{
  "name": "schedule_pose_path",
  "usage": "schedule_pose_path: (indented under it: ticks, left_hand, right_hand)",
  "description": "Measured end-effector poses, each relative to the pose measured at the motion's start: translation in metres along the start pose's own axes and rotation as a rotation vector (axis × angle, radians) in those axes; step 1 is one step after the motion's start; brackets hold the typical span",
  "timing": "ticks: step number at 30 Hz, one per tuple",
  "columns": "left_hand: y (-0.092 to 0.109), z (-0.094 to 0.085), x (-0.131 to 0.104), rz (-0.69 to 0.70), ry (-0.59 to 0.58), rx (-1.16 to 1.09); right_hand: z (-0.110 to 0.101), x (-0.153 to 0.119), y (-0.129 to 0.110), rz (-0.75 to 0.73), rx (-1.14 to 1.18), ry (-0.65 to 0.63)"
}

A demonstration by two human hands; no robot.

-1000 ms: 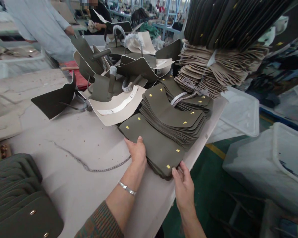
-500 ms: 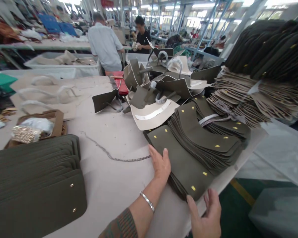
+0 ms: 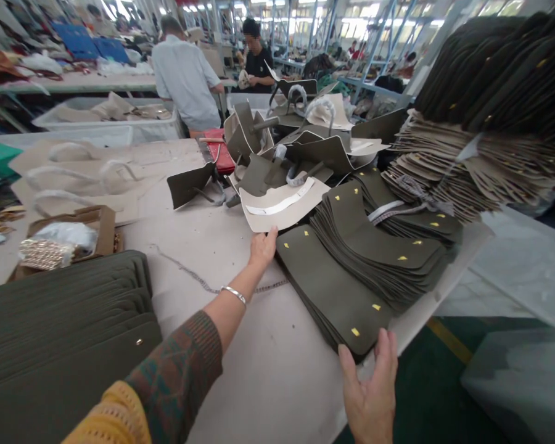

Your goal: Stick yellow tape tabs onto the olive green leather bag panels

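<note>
A stack of dark olive panels [image 3: 333, 277] with yellow marks near the corners lies along the table's right edge. At its far left corner, my left hand [image 3: 261, 248] reaches in beside the end of the stack, close under a beige piece with a white strip [image 3: 282, 203]. Its fingers show only in part and look unclosed, with nothing held. My right hand [image 3: 372, 388] is open at the near corner, thumb and fingers spread around the stack's end. Another fanned pile of olive panels [image 3: 379, 237] sits right against this stack.
More olive panels with metal studs [image 3: 74, 320] lie at left, near a cardboard box [image 3: 104, 228] of gold-coloured parts. Tall bundles [image 3: 490, 154] rise at right. Handled pieces [image 3: 300, 148] are heaped at the back. A thin cord [image 3: 198, 280] crosses the table. Two people stand beyond.
My left hand has moved from the stack's left side forward to its far left corner. My right hand stays at the near end, now a little closer around the corner.
</note>
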State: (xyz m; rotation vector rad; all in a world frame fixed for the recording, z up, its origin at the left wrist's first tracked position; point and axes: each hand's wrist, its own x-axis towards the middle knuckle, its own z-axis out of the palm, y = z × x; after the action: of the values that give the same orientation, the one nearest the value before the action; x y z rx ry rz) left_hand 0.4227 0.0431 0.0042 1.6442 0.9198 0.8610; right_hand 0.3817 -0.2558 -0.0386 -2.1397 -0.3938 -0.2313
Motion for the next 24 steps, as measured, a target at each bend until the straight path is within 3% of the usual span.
schedule_pose_path:
  ticks: [4, 10, 13, 18, 21, 24]
  left_hand:
    - [-0.006, -0.001, 0.008, 0.101, -0.145, 0.002]
    - [-0.012, 0.006, -0.004, 0.181, -0.208, 0.047]
    - [-0.011, 0.004, 0.003, 0.175, -0.192, 0.058]
    - [-0.012, 0.001, 0.009, 0.114, -0.255, 0.026]
    - [-0.013, 0.003, 0.006, 0.043, -0.320, 0.002]
    - [-0.003, 0.003, 0.001, 0.012, -0.304, -0.003]
  right_hand:
    - [0.009, -0.003, -0.006, 0.056, -0.012, -0.014]
    - [0.014, -0.005, -0.015, 0.062, 0.016, -0.025]
    - [0.008, -0.006, -0.003, 0.051, 0.030, 0.025]
    - [0.015, -0.001, 0.011, 0.247, 0.084, 0.001]
    - [0.017, 0.002, 0.011, 0.184, 0.066, -0.030]
    - [0.006, -0.004, 0.023, 0.089, -0.188, -0.151]
